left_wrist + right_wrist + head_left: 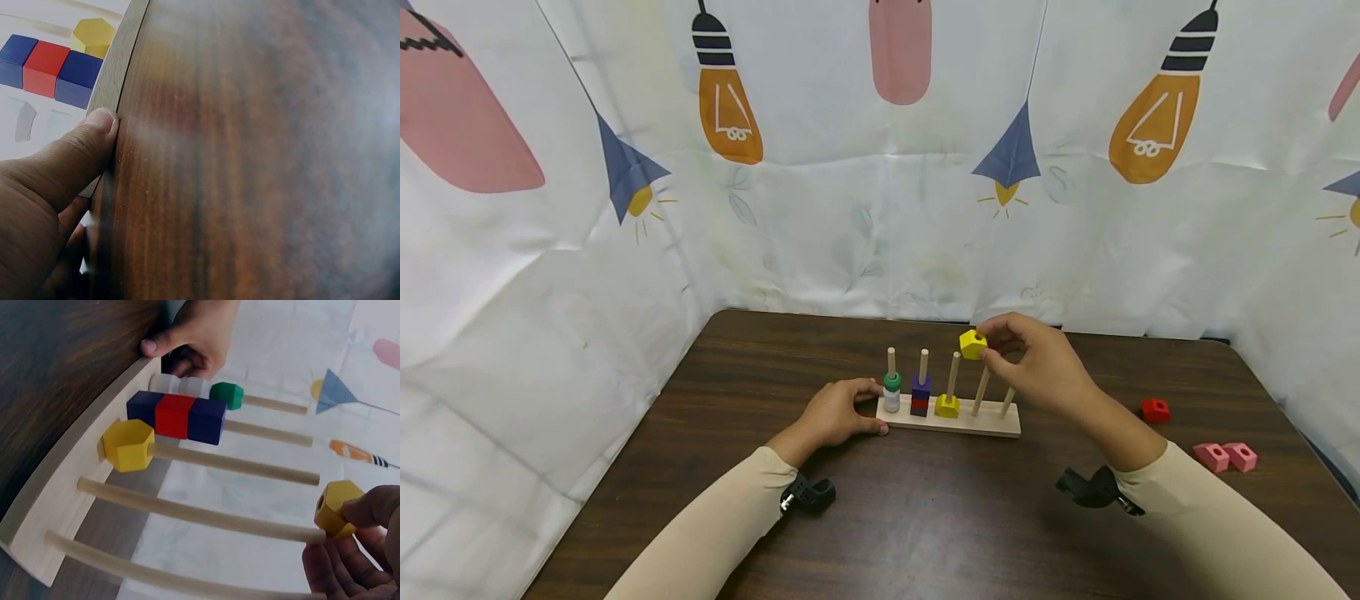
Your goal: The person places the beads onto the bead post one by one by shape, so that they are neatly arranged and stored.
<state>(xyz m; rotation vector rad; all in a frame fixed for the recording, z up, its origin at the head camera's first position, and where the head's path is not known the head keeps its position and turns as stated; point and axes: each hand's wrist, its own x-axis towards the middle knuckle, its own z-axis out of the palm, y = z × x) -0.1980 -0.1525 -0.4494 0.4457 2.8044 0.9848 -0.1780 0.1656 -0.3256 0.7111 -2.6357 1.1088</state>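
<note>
Pinching one yellow bead (972,345) with my right hand (1033,358) near the tops of five pegs (953,375), my left hand (831,414) gripping the left end of the rack (966,422), I could miss a peg by tilting it, beside seven threaded beads (921,385) and, farther right, one red block (1155,410) and two pink blocks (1212,457).

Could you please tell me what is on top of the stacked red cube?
A dark blue cube sits on the red cube, with a round wooden peg rising above; the part inside both is covered.
</note>
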